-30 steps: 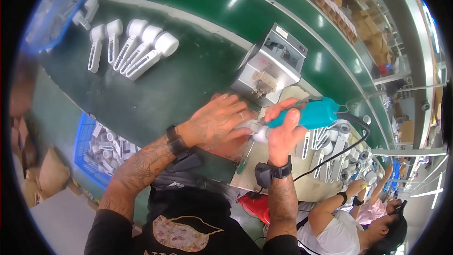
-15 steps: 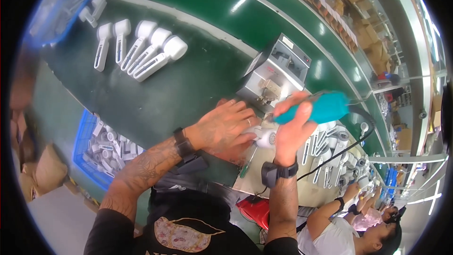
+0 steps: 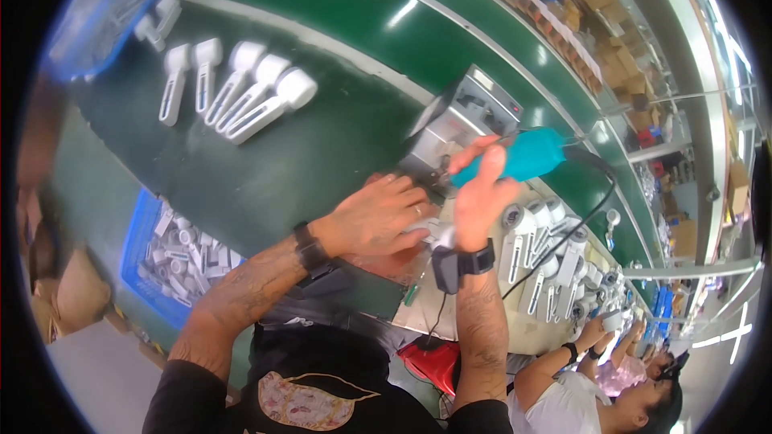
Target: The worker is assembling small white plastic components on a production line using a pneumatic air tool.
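Clamped driver (image 3: 523,154) in right fingers (image 3: 476,151) and part (image 3: 432,233) in left fingers (image 3: 410,239), apparently loading at feeder (image 3: 449,127) just beyond, and needed careful alignment next.

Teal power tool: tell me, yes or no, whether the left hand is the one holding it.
No, the right hand grips the teal power tool, while the left hand is apart from it.

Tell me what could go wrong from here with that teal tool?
The teal electric screwdriver in the right hand could slip and catch the left hand, which is close by at a partly hidden white plastic piece.

Its black cord runs across the cluster of white slotted parts in this view, so it might snag and shift some.
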{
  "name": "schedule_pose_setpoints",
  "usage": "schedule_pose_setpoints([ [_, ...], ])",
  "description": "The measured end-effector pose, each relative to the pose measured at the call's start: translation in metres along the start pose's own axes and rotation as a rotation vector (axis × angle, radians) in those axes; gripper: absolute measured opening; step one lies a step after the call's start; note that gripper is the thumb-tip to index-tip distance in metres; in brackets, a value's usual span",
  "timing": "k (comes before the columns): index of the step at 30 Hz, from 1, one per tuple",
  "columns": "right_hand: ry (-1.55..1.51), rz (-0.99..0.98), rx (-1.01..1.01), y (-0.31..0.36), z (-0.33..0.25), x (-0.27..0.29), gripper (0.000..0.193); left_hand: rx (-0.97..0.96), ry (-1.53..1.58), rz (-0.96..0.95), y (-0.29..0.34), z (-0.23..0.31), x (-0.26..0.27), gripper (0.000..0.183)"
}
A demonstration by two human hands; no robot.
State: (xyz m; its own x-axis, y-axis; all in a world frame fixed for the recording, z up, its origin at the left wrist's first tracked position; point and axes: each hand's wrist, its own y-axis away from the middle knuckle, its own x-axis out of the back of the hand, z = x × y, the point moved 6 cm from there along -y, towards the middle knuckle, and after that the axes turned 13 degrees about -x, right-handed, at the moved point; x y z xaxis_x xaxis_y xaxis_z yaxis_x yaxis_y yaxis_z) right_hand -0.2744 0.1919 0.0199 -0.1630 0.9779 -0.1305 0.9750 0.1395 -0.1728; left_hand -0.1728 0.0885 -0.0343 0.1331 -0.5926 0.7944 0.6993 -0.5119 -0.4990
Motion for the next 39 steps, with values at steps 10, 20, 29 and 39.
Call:
schedule_pose_setpoints([
  [10,-0.017,-0.07,-0.008,0.071,-0.024,0.035,0.056,-0.024,0.022,0.06,-0.003,-0.003,0.0,0.034],
  [20,-0.002,-0.075,-0.026,0.073,-0.005,0.038,0.052,0.012,0.049,0.018,-0.001,-0.003,-0.001,0.036],
  [29,-0.13,-0.168,-0.044,0.071,0.005,0.037,0.042,-0.025,0.039,0.017,-0.006,-0.001,0.004,0.031],
  [39,-0.094,-0.022,-0.067,0.102,-0.017,0.045,0.06,-0.179,0.061,0.137,0.014,0.025,0.015,0.031],
])
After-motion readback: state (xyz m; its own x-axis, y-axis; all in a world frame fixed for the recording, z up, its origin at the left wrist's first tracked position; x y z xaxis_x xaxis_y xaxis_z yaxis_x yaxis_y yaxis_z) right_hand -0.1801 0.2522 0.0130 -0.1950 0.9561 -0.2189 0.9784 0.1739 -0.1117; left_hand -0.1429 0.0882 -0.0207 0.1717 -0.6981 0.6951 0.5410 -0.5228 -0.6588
